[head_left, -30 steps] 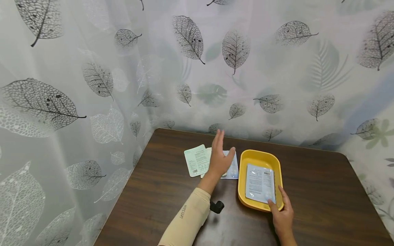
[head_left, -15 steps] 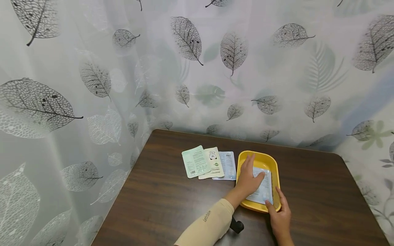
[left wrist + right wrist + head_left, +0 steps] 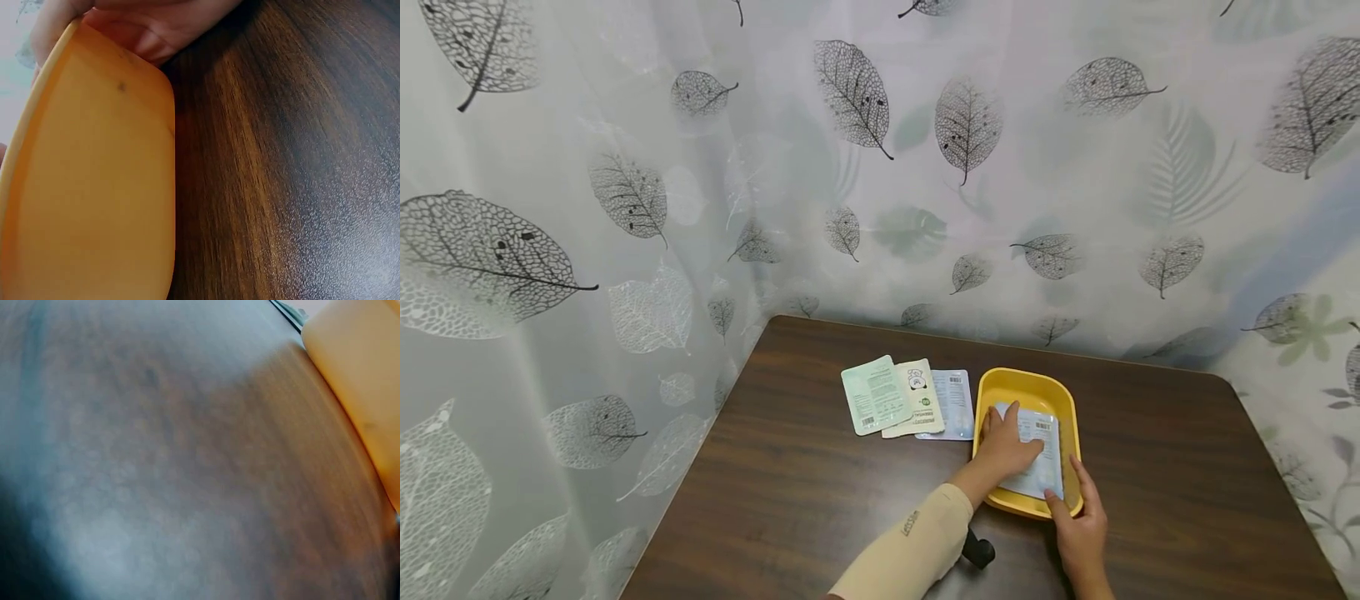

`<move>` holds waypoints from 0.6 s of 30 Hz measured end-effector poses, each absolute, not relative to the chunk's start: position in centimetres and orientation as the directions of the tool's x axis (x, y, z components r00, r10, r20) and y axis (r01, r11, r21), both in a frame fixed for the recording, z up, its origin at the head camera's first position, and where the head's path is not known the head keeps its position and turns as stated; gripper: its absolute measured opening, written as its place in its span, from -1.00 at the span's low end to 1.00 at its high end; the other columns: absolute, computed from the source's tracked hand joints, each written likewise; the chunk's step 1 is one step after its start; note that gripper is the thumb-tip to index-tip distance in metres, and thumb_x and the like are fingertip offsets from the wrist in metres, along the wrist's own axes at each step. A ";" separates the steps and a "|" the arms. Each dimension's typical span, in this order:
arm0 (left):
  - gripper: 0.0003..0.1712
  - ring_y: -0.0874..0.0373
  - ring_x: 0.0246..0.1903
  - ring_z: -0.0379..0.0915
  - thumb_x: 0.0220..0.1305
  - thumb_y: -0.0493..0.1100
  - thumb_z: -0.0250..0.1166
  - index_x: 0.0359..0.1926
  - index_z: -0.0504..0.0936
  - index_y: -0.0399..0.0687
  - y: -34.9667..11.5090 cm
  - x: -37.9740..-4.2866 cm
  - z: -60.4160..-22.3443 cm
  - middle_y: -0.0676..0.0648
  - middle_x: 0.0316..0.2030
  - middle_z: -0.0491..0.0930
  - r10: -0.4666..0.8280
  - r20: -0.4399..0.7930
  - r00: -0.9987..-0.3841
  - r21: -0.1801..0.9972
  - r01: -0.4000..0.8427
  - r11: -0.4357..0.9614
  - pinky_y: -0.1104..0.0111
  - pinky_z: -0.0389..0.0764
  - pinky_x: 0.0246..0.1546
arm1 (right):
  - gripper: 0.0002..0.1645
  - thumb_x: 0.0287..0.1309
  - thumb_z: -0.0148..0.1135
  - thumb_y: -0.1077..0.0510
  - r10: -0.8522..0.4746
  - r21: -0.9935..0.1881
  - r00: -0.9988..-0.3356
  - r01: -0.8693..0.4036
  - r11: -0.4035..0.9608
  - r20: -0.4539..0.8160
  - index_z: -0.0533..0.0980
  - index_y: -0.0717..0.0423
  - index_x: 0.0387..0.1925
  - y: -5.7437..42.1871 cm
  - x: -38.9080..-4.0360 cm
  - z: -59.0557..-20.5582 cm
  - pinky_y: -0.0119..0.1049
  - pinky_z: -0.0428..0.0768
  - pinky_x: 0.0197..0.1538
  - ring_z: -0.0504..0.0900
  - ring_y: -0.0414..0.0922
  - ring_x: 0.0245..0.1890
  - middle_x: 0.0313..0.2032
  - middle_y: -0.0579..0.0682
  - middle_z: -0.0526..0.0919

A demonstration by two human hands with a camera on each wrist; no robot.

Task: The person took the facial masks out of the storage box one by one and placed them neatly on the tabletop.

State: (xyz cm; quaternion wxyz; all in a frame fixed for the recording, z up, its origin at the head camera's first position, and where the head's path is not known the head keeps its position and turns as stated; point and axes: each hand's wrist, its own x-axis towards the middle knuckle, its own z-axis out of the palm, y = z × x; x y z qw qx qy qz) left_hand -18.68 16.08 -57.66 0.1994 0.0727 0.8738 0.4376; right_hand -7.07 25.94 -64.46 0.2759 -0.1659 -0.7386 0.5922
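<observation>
A yellow plastic tray stands on the table with a pale blue sheet mask packet lying in it. My left hand is inside the tray, over the packet's left part, with its fingertips down on the packet and its thumb spread apart across it. My right hand grips the tray's near right corner, thumb over the rim and fingers along the outer side. In the left wrist view, the tray's outer wall fills the left, with the gripping hand above it. Only the tray's side shows in the right wrist view.
Left of the tray, three more sheet mask packets overlap: a mint green one, a cream one and a pale blue one. The dark wood table ends at a leaf-print curtain behind.
My left hand has moved right from above the loose packets into the tray and lowered onto the packet there. The right hand keeps its grip on the tray.
</observation>
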 end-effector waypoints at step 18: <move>-0.33 -0.04 0.56 0.10 0.22 0.21 0.35 0.37 0.49 0.42 15.5 -18.6 -57.5 0.12 0.52 0.29 0.423 -0.091 -0.901 0.722 0.233 0.651 0.08 0.19 0.54 | -0.23 0.13 0.31 0.48 0.565 -0.951 -0.789 -0.077 0.298 0.241 0.42 0.17 0.40 25.9 -7.0 -64.4 -0.73 0.29 0.24 0.35 -0.53 0.27 0.30 -0.28 0.51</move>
